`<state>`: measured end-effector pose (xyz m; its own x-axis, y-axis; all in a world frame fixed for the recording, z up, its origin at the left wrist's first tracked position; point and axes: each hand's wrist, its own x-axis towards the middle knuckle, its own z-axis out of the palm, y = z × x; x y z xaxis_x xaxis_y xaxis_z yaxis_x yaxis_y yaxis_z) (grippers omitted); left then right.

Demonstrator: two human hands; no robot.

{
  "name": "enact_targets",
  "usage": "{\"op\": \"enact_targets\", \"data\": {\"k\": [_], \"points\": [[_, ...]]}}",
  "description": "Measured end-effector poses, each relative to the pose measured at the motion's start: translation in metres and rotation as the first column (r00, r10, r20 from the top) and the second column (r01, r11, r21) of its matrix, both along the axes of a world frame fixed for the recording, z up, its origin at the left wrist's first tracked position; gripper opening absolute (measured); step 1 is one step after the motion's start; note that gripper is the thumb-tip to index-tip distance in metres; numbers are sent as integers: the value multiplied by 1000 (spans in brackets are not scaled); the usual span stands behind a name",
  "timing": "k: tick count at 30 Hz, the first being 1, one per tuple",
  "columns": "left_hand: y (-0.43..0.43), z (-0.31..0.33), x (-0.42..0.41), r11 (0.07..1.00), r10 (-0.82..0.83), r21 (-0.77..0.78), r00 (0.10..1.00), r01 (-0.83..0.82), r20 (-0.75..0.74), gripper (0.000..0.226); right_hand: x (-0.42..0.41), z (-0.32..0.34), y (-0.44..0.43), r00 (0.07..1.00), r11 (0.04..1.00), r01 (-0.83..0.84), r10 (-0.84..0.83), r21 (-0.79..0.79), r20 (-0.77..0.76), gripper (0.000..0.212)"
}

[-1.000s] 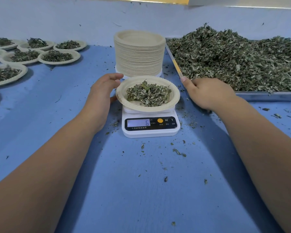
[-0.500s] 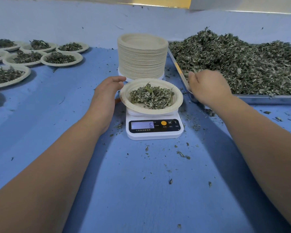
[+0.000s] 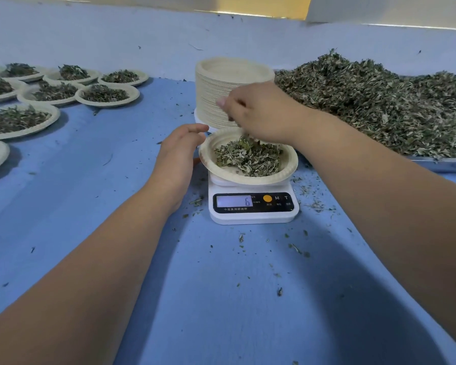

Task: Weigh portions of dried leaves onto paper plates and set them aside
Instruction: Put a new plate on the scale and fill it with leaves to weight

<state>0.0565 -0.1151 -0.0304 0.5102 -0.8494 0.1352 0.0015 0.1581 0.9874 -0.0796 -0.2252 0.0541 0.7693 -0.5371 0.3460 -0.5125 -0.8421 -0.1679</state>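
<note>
Currently the paper plate (image 3: pixel 290 168), likely light and flimsy, is sitting on the scale (image 3: pixel 253 218). The left hand (image 3: pixel 179 154) is gripping its 9 o'clock rim, and the right hand (image 3: pixel 258 114) is pinching crumbly dried leaves (image 3: pixel 248 156) above it. Supporting the base is advisable.

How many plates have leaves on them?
9. One plate on the scale; eight at left: three at the back, three in front of them, one nearer, one cut by the edge. More may lie beyond it.
</note>
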Motion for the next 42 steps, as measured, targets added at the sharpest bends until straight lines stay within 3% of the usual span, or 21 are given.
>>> {"op": "enact_targets", "data": {"k": [3,8,12,15,17,18,21,25,27,36,40,42], "points": [[-1,-1,0,1000,7,-2,1000,-7,1,29,-8,-9,-2,992,998,2,6,63,-122,48],[1,1,0,1000,-17,9,1000,17,5,25,-28,-13,5,999,993,6,-12,114,50,48],[3,3,-1,999,-25,22,1000,25,12,27,-39,-17,20,1000,985,-12,11,169,5,49],[4,3,-2,999,-28,32,999,27,44,32,-49,-17,13,979,985,15,-49,170,198,48],[4,3,-1,999,-21,36,998,19,52,33,-60,-18,-5,921,973,153,-204,175,332,40],[3,3,-1,999,-20,40,998,18,53,33,-67,-20,-17,903,951,267,-303,153,305,38],[2,3,-2,999,-14,45,999,12,48,32,-89,-34,-47,858,851,507,-513,134,11,31],[3,3,-3,999,-15,40,999,13,42,30,-92,-43,-61,825,832,541,-498,119,-267,37],[3,3,-3,999,-11,39,999,10,35,30,-92,-41,-66,816,820,552,-495,149,-298,43],[-1,0,-2,999,16,27,1000,-17,4,26,-103,-35,-77,796,809,562,-474,170,-375,27],[-3,-2,0,1000,6,29,1000,-6,13,27,-105,-36,-80,788,808,586,-550,60,-278,18],[-2,-3,1,1000,5,30,1000,-6,20,27,-103,-36,-80,798,819,574,-556,12,-234,26]]}}
